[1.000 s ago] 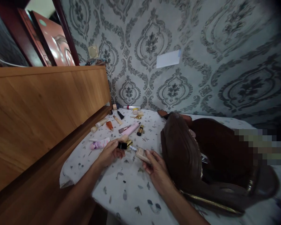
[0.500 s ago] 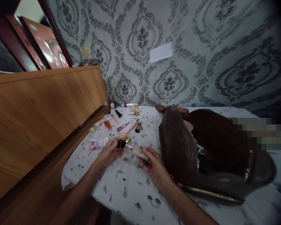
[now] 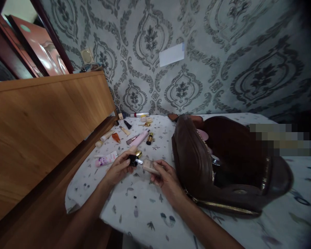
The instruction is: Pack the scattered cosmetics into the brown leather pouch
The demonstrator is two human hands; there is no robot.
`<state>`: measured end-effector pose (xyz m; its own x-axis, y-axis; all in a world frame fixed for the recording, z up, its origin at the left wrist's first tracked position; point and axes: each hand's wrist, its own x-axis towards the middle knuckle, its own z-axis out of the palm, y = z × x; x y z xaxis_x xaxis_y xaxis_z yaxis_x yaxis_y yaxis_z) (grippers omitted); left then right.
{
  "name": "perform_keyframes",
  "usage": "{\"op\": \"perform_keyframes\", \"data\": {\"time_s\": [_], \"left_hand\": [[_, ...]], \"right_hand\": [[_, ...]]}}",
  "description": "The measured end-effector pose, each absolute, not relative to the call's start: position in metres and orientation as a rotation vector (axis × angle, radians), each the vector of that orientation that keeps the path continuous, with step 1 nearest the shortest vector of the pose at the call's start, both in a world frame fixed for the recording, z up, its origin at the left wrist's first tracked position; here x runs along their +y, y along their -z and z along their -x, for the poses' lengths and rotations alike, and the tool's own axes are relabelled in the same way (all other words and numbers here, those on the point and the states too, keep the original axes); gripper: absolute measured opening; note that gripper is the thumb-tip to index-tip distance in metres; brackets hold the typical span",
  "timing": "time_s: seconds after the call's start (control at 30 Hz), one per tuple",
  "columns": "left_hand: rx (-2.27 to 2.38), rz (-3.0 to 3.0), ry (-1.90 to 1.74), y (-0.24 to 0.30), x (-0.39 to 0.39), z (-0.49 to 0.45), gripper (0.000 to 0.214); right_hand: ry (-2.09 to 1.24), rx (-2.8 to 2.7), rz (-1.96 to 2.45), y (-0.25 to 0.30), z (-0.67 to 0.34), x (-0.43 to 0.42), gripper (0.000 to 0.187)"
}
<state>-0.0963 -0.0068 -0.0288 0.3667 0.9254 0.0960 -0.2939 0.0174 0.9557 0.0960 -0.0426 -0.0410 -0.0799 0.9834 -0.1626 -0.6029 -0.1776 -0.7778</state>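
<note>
My right hand (image 3: 163,179) grips a small beige cosmetic bottle (image 3: 149,165) lying sideways over the patterned white cloth (image 3: 145,207). My left hand (image 3: 118,168) pinches the bottle's black and gold cap (image 3: 133,159), which sits right at the bottle's silver neck. Both hands are closed. A large open brown bag (image 3: 223,166) lies just right of my right hand.
Several cosmetics lie on the cloth beyond my hands: a pink printed tube (image 3: 106,159), a long pink tube (image 3: 140,138), a small black and gold bottle (image 3: 149,138), an orange item (image 3: 116,137). A wooden headboard (image 3: 46,121) runs along the left. Patterned wallpaper is behind.
The cap in my left hand has come closer to the bottle's neck. The view has drifted slightly, so everything sits a little higher and further left.
</note>
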Motion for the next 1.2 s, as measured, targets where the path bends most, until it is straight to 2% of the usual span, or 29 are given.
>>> {"op": "perform_keyframes", "data": {"time_s": [0.3, 0.73, 1.2], "left_hand": [[0.726, -1.248, -1.069, 0.03, -0.008, 0.093, 0.037], [0.796, -1.324, -1.066, 0.04, -0.004, 0.092, 0.037], [0.825, -1.444, -1.055, 0.043, -0.007, 0.089, 0.036]], "right_hand": [[-1.456, -0.856, 0.888, 0.044, -0.096, -0.045, 0.039], [-1.414, -0.965, 0.912, 0.043, -0.094, -0.047, 0.044], [-1.49, -0.775, 0.852, 0.05, -0.093, -0.046, 0.037]]}}
